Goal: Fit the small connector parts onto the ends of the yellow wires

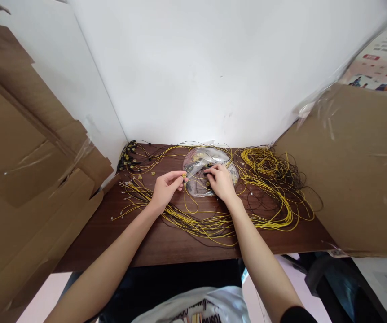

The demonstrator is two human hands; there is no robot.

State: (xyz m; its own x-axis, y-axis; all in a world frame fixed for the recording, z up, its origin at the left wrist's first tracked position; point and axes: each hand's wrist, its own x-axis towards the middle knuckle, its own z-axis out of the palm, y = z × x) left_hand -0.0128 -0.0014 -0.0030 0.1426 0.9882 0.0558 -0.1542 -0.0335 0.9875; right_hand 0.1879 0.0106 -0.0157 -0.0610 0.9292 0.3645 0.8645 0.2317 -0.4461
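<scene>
My left hand (168, 187) is closed, pinching a small yellow connector (184, 176) with a thin yellow wire hanging from it. At the clear plastic bag (196, 190), my right hand (221, 180) has its fingertips curled together over dark parts; what they hold is too small to make out. The bag lies on the brown table with small yellow and black pieces in it. Yellow and black wires (210, 224) run in a long bundle in front of both hands.
Coiled wires (264, 161) lie at the right rear. Black and yellow connectors (131, 157) are heaped at the left rear. Cardboard panels (28, 179) stand at both sides, and a white wall (196, 80) rises behind the brown table (166, 251).
</scene>
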